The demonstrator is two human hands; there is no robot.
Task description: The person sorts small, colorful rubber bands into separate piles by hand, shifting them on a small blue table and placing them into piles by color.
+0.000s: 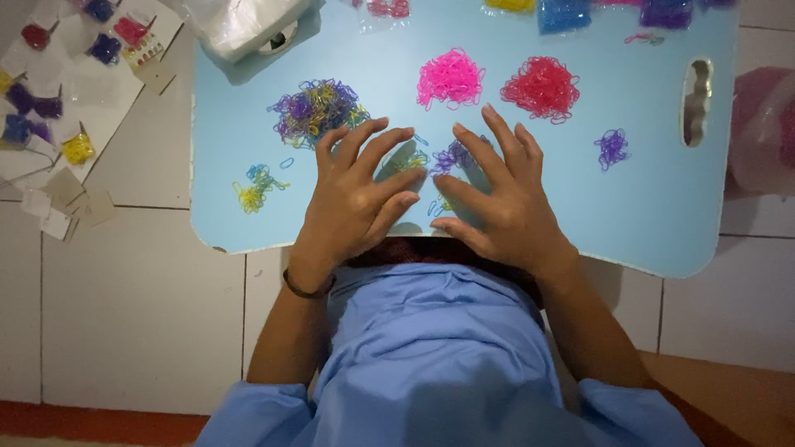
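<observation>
A small scatter of tiny loop-shaped rubber bands (431, 165), purple mixed with yellow, green and blue, is lying flat and loose in the gap between the two hands, partly hidden under the fingertips. Its purple strands are sitting just beside the right hand's index finger, while the yellow-green ones are lying at the tips of the left hand's fingers. A few blue and yellow loops from the same scatter are showing lower down, between the two thumbs, thinly spread rather than heaped.
</observation>
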